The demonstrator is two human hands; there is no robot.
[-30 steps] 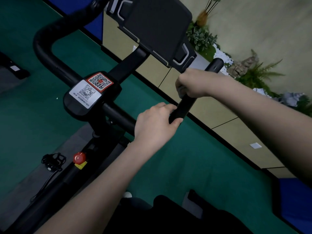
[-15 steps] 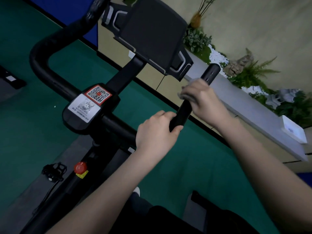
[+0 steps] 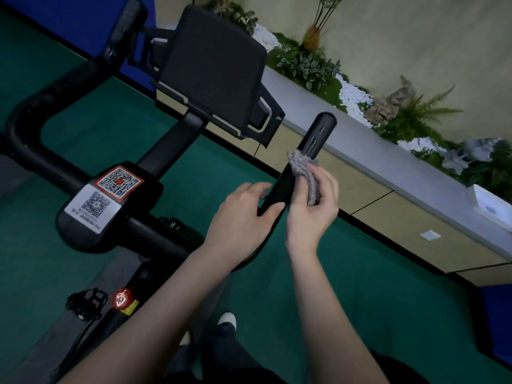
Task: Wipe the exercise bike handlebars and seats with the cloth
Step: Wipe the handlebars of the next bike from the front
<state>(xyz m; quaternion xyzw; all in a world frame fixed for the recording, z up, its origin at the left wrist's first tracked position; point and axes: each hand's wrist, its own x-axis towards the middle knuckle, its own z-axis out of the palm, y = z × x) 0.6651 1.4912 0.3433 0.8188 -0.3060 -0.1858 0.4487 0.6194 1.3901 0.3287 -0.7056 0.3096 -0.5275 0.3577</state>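
Pinching the soft, likely light grey cloth (image 3: 300,164) bunched against the rigid handlebar (image 3: 318,134) at frame centre, the right hand (image 3: 313,214) is wiping; the left hand (image 3: 243,214) is gripping that handlebar lower down

The floor (image 3: 346,286) is green. A grey mat (image 3: 36,339) lies on it, and the black bike (image 3: 83,231) stands on the mat. A white shoe (image 3: 227,318) rests by the mat's edge. A long low box (image 3: 388,214) with tan sides stands along the far edge of the floor.
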